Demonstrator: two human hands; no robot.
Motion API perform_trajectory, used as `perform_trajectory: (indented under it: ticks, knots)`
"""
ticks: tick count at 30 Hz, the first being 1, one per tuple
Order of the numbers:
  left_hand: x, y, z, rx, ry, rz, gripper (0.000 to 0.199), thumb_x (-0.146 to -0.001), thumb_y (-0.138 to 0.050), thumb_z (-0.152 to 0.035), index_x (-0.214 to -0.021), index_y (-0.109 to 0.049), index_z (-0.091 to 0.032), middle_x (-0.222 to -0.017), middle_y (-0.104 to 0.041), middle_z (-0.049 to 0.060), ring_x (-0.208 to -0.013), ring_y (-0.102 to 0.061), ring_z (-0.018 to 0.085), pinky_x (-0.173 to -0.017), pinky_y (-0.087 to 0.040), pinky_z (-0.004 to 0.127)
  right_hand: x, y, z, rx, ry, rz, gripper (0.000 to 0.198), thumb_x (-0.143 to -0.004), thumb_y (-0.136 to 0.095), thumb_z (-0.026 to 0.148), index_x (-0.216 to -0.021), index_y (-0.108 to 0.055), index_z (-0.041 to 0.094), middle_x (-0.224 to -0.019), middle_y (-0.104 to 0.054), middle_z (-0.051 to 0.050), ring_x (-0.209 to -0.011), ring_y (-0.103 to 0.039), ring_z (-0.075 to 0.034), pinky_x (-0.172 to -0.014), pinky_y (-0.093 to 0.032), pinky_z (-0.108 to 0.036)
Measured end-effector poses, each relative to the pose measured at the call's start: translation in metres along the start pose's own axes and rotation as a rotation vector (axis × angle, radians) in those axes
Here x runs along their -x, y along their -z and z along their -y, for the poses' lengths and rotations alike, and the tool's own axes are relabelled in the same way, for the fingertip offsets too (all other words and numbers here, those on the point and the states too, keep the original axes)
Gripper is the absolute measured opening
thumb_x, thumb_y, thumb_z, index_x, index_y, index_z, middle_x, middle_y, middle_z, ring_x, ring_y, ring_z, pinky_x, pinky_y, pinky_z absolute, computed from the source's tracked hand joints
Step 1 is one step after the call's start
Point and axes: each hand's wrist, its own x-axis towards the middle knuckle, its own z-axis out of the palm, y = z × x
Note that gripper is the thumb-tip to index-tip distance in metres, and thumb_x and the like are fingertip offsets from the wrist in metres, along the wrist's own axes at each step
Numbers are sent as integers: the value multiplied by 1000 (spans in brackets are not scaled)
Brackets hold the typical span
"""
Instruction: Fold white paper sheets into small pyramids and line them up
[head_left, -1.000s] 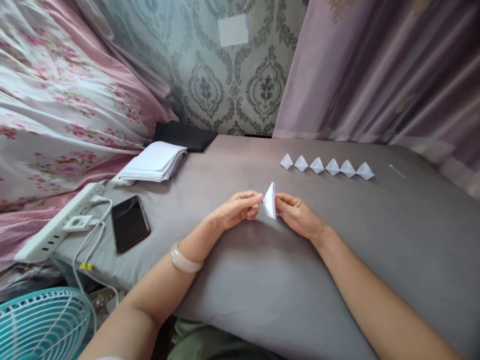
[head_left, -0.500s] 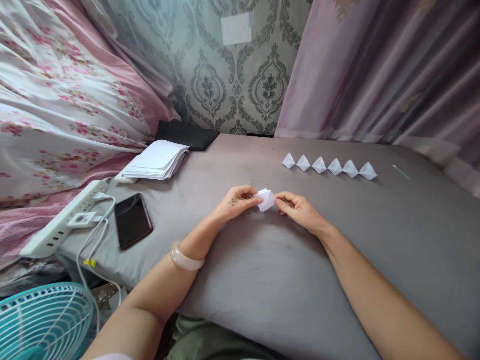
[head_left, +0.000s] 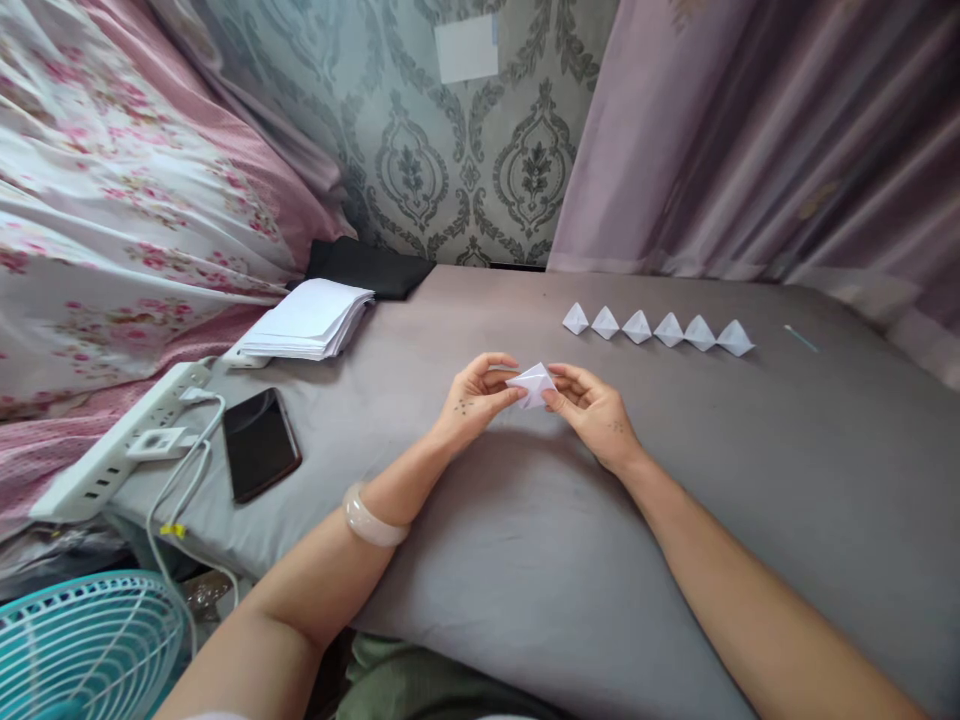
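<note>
Between my two hands is a small piece of folded white paper [head_left: 534, 384], its pointed top facing up. My left hand [head_left: 477, 398] pinches its left corner between thumb and fingers. On the other side my right hand [head_left: 591, 405] grips the right corner, thumb in front and fingers behind. Beyond them to the right stands a row of several folded white paper shapes [head_left: 637, 327], each peaked like the held one.
A stack of white paper [head_left: 304, 320] lies at the left beside a black folded item [head_left: 367, 268]. Nearer are a phone [head_left: 261, 444], a power strip [head_left: 120, 440] with cables, and a turquoise fan [head_left: 90, 645]. A thin stick [head_left: 801, 338] lies far right.
My right hand has moved in closer and taken a fuller grip on the folded paper. The paper has turned, so its point now stands up, and both hands have risen slightly.
</note>
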Motion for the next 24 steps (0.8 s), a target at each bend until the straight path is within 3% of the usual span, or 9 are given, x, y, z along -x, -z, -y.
perform_trajectory:
  ticks: [4,11,16,21,24]
  knots:
    - [2,-1,-3,-14,41,-10,43,-66,-81,-24,-104,-63,-16,-89,-73,6,-79,-66,15,-81,-48,31,1,1,0,-20,-66,56,40,-71,-75,46,-103,-71,22,-104,-73,-6,-95,-66,-21,-80,-55,-37]
    - [2,-3,-4,-10,118,28,40,-62,-83,-26,-96,-67,-14,-94,-71,6,-84,-64,16,-82,-49,32,2,2,3,110,-35,33,33,-74,-71,46,-94,-75,21,-90,-74,-4,-80,-66,-18,-78,-53,-34]
    - [4,-4,-11,-125,205,27,33,-69,-79,-34,-91,-69,-12,-85,-70,5,-78,-63,13,-76,-46,27,5,-1,8,255,41,136,28,-75,-68,45,-83,-73,19,-83,-71,-4,-79,-64,-18,-78,-50,-32]
    - [1,0,-6,-37,252,-73,30,-66,-80,-35,-79,-66,-12,-73,-66,2,-66,-60,10,-67,-45,25,8,-9,9,58,-153,60,36,-75,-67,50,-95,-70,20,-89,-71,-5,-79,-65,-18,-70,-53,-32]
    - [-2,3,-2,60,250,-154,30,-64,-81,-32,-78,-63,-13,-74,-64,0,-65,-60,9,-65,-47,24,10,-13,8,-46,-258,89,40,-73,-70,51,-96,-70,19,-94,-71,-7,-82,-65,-18,-69,-54,-31]
